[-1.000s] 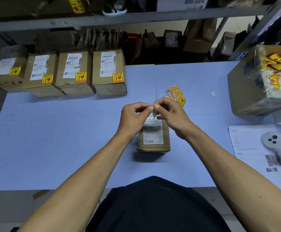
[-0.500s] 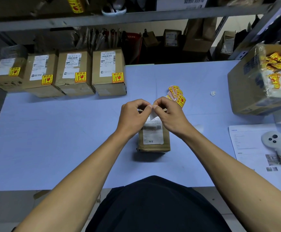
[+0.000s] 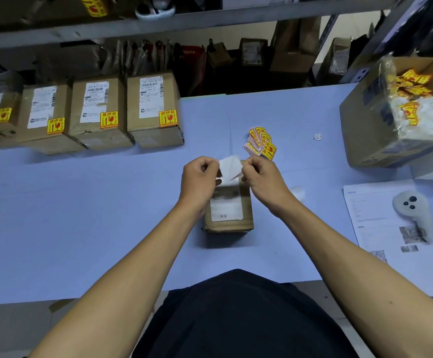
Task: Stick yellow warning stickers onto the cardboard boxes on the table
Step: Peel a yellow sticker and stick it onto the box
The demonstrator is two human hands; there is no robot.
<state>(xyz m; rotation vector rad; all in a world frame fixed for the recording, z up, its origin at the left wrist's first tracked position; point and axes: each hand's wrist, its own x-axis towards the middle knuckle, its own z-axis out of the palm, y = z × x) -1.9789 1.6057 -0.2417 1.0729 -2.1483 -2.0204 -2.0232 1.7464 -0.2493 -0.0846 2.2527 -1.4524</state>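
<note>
Both the left hand (image 3: 200, 178) and the right hand (image 3: 263, 177) pinch a white sticker sheet (image 3: 229, 167) above the small cardboard box (image 3: 229, 210) at table centre. At two o'clock an open carton (image 3: 365, 130) holds yellow stickers and white backing scraps. Loose stickers (image 3: 260, 143) lie at twelve; four labelled boxes (image 3: 99, 112) at ten.

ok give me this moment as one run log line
step: peeling sticker | left hand: pinches white sheet | right hand: pinches it too | unstickered box: below hands
</note>
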